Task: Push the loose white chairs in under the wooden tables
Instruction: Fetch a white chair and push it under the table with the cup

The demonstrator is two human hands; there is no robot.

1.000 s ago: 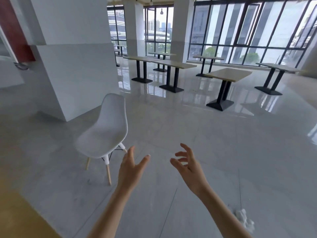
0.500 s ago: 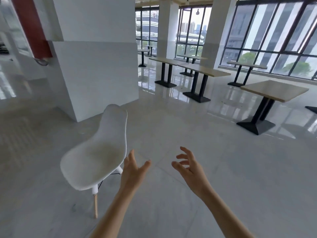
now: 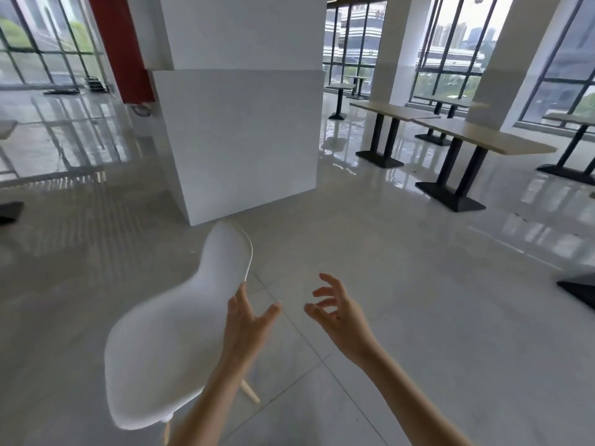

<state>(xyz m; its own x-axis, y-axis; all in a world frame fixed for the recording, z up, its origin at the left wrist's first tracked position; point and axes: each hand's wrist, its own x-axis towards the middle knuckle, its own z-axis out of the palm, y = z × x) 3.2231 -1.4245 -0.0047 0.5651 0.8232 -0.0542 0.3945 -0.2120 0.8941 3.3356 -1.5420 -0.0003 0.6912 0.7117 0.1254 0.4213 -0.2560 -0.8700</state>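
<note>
A loose white chair [image 3: 167, 342] with a moulded shell seat stands on the glossy tiled floor [image 3: 418, 317] at about 8 o'clock from the middle of the view, its backrest rising toward 12 o'clock and its pale wooden legs [image 3: 250, 391] showing under the seat. It stands alone, well apart from every counter.

The left hand [image 3: 246, 320] is at 6 o'clock, fingers spread and thumb held out wide, gripping nothing; its fingertips sit right at the lower edge of the backrest (whether they actually touch the shell I cannot tell). The right hand [image 3: 338, 312] hangs just beside it toward 5 o'clock, fingers loosely curled and apart, empty, over bare floor and clear of the chair.

Beyond the chair at 12 o'clock stands a broad white pillar [image 3: 238, 123], with a red column [image 3: 125, 49] behind its left side. The wooden counters are at 2 o'clock: a long wooden counter [image 3: 483, 136] on black pedestal legs nearest, a second wooden counter [image 3: 392, 110] end to end behind it, and smaller ones farther back near the tall windows [image 3: 450, 49]. A dark pedestal base [image 3: 579, 291] shows at the right edge, at 3 o'clock.
</note>
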